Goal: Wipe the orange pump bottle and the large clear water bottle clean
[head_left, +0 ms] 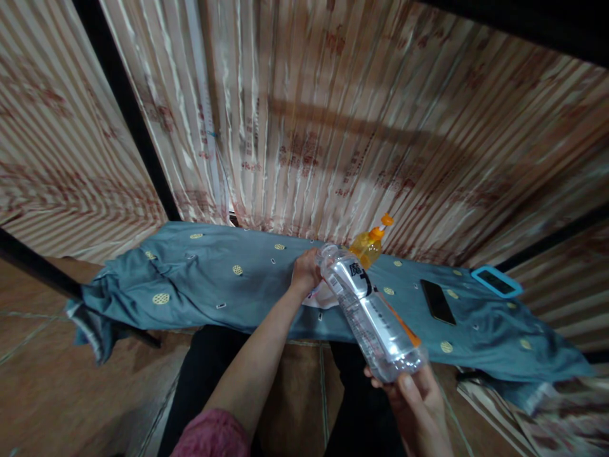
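A clear plastic bottle (375, 317) with a silver label, black characters and an orange strip is held tilted over the table, its uncapped-looking neck pointing up and left. My right hand (419, 397) grips it by the base, thumb on the near side. At the neck end is my left hand (306, 274), closed, its fingertips hidden behind the bottle. A whitish-pink cloth (321, 297) bunches beneath that hand and behind the bottle; it appears gripped there. Just past the neck stands a yellow see-through bottle (367, 246) with an orange top.
A grey-blue cloth (257, 292) with yellow pineapple prints covers the narrow table. To the right lie a black phone (438, 301) and a light-blue-framed device with a dark screen (497, 281). Dark metal posts (128, 114) and striped curtains (309, 127) enclose the table.
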Demonstrator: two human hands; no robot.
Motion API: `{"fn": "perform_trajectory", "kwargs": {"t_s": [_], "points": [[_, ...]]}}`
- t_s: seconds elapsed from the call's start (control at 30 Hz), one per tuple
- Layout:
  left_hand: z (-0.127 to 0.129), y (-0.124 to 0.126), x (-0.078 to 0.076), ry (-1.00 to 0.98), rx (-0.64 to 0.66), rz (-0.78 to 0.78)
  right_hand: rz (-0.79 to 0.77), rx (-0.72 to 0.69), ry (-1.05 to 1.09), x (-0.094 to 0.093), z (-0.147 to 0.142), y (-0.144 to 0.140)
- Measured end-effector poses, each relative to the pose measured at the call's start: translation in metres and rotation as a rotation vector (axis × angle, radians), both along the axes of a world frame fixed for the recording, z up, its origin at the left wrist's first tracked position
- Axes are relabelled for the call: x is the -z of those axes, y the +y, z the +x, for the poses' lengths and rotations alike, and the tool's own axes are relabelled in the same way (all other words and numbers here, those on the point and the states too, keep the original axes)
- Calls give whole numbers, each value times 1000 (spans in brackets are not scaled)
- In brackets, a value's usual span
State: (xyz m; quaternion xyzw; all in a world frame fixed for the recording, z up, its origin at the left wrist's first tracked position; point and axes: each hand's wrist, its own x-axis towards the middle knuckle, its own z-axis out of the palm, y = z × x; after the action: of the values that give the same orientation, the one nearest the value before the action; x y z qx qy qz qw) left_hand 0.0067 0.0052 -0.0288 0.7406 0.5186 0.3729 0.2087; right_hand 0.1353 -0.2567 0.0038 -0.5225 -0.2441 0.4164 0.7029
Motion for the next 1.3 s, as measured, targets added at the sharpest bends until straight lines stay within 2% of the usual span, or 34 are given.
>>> {"fn": "perform_trajectory", "kwargs": {"t_s": [0.53, 1.3], "points": [[1, 1, 4, -62, 13, -6, -25, 12, -1, -1, -1, -1], [1, -1, 2, -77, -1, -17, -48, 14, 11, 2, 1, -2]]}}
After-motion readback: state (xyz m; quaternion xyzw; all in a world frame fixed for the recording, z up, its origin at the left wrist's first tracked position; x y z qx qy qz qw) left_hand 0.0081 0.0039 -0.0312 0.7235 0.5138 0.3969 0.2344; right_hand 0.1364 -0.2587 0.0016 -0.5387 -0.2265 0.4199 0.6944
